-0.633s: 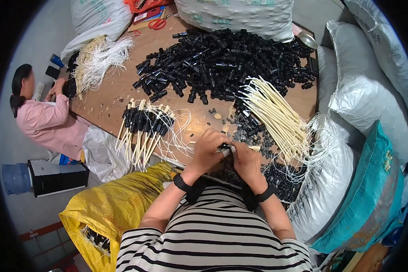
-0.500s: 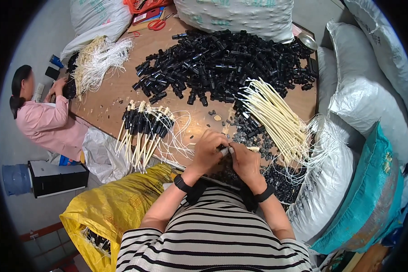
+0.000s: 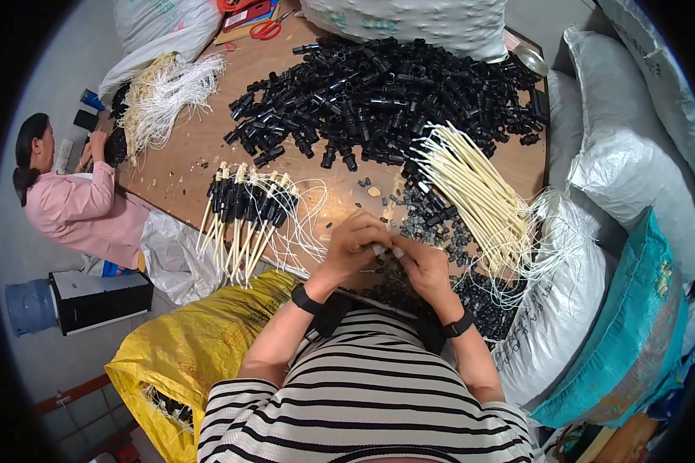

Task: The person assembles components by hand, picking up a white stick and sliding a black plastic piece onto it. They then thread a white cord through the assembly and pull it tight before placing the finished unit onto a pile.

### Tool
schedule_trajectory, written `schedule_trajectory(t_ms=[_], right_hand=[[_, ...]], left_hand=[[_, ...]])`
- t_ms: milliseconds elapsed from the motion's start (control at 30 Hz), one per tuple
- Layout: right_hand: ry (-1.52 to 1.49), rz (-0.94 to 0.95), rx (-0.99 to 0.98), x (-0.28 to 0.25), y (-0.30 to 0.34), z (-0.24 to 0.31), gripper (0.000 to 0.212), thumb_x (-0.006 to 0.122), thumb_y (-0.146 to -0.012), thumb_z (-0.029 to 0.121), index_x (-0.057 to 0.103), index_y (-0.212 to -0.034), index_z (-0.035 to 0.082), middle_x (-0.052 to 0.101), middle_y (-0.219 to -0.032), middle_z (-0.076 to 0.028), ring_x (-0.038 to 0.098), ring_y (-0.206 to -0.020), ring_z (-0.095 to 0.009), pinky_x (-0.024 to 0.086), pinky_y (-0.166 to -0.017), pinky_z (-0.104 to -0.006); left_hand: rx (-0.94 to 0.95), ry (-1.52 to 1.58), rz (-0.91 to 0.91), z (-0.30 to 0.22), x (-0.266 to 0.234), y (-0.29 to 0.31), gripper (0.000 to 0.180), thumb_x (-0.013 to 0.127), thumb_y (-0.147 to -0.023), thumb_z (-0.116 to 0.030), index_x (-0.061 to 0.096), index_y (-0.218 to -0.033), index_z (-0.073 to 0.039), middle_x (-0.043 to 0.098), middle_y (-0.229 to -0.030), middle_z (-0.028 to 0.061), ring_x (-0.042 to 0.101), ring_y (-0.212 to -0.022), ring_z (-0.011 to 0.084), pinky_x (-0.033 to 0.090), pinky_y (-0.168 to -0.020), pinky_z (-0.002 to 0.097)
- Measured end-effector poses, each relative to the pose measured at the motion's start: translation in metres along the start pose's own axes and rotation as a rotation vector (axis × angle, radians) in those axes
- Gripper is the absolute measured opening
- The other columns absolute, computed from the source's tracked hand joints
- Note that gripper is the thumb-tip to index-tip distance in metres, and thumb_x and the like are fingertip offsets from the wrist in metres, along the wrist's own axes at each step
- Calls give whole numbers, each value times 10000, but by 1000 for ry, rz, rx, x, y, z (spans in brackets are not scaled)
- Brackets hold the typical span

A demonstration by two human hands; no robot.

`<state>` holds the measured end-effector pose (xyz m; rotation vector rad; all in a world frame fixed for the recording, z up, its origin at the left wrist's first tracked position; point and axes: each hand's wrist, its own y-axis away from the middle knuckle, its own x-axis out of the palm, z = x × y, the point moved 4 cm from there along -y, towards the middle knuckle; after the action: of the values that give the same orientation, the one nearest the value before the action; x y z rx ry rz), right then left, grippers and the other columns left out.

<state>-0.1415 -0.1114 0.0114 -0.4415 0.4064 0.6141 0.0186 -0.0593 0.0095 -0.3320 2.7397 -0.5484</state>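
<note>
My left hand (image 3: 354,245) and my right hand (image 3: 426,267) meet at the near edge of the table, fingertips pinched close together. Whatever lies between them is hidden behind the fingers. Pale coverings show on some fingertips. Small dark and grey plastic pieces (image 3: 457,245) lie scattered beside and under my right hand. Beyond it rests a bundle of cream-coloured rods (image 3: 479,197) with white strings at the near end. To the left of my left hand are several black fittings with rods and strings (image 3: 243,193), set in rows.
A large heap of black plastic fittings (image 3: 378,96) covers the far table. Loose white strings (image 3: 170,92) and red-handled scissors (image 3: 266,29) lie at the far left. White sacks (image 3: 618,116), a teal sack (image 3: 614,324) and a yellow sack (image 3: 201,332) surround me. A person in pink (image 3: 77,204) works at the left.
A cream end that stuck out beside my right hand no longer shows there. My fingers have shifted slightly while staying together. The whole view has moved a little.
</note>
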Motion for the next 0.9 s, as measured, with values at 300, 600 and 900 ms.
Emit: schedule_trajectory(t_ms=[300, 600, 900], right_hand=[[-58, -32, 322, -2, 6, -23, 195, 620, -824, 104, 702, -989, 38, 578, -596, -120, 548, -503, -150, 438, -520, -290], [22, -71, 463, -8, -3, -23, 150, 631, -828, 87, 696, -951, 30, 630, -667, -121, 590, -573, -145, 455, -556, -292], [77, -95, 306, 0, 2, -19, 254, 589, -765, -41, 690, -977, 58, 670, -781, -170, 686, -680, -255, 504, -616, -301]], left_hand=[[-156, -470, -157, 53, -28, -45, 395, 627, -698, 99, 631, -1066, -46, 667, -941, 111, 648, -880, 277, 505, -745, 360], [-71, -202, 32, 18, 5, -29, 341, 662, -705, 51, 696, -1018, -78, 685, -873, 70, 649, -748, 197, 523, -656, 291], [71, -314, 197, -29, 38, -10, 346, 593, -682, 85, 684, -979, -67, 647, -954, 93, 619, -902, 283, 502, -752, 332]])
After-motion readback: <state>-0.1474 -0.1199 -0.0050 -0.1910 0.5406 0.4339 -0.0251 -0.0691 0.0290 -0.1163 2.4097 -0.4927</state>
